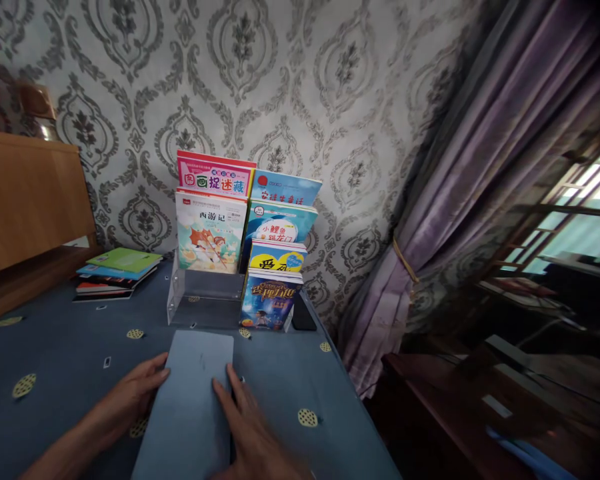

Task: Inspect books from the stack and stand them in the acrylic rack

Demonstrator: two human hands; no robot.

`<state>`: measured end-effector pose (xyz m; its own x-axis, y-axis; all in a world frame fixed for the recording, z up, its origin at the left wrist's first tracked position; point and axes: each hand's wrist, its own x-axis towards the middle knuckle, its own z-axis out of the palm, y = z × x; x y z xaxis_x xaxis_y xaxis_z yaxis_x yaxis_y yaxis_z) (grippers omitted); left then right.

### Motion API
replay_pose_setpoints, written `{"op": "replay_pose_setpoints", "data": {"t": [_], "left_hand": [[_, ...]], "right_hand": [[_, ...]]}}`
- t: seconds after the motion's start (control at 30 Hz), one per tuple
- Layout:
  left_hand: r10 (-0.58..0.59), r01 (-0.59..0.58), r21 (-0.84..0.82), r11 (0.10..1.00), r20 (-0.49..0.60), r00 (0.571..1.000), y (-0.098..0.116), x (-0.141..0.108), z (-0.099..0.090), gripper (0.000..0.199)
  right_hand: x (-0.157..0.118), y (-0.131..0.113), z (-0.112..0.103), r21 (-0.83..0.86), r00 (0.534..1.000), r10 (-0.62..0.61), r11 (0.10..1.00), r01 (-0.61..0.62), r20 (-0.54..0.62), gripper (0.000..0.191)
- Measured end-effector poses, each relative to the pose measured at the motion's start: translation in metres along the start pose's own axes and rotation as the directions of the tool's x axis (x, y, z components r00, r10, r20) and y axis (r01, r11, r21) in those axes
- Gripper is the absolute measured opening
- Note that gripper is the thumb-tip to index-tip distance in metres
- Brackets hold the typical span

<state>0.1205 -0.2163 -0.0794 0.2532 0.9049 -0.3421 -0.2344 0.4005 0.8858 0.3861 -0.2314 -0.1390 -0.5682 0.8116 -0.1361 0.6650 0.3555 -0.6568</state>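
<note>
A thin book with a plain blue-grey cover (193, 393) is in front of me, running off the bottom of the picture. Faint marks show near its top. My left hand (133, 390) holds its left edge between thumb and fingers. On the right side, my right hand (250, 420) grips it, with fingertips on the cover and at the edge; the lower part of this hand is blurred. Whether the book touches the table I cannot tell. Beyond it, a clear stepped book stand (205, 308) holds several colourful books, including a white-covered one (210, 233) and a dark blue one (269, 300).
A blue cloth with yellow pineapple prints (80, 360) covers the table. Several books (123, 263) lie stacked at the left by a wooden cabinet (33, 200). A black phone-like slab (304, 315) lies right of the stand. A purple curtain (410, 220) hangs beyond the table's right edge.
</note>
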Motion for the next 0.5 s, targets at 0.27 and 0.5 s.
{"op": "replay_pose_setpoints", "data": {"t": [0.27, 0.5], "left_hand": [[0.042, -0.041, -0.069, 0.997, 0.005, 0.999, 0.019, -0.013, 0.008, 0.089], [0.153, -0.153, -0.06, 0.986, 0.0, 0.988, 0.024, -0.017, 0.005, 0.07]], "right_hand": [[-0.016, -0.027, -0.018, 0.082, 0.99, -0.01, 0.996, 0.022, -0.139, 0.136], [-0.026, -0.06, -0.04, 0.005, 0.917, -0.056, 0.998, 0.064, -0.396, 0.089]]}}
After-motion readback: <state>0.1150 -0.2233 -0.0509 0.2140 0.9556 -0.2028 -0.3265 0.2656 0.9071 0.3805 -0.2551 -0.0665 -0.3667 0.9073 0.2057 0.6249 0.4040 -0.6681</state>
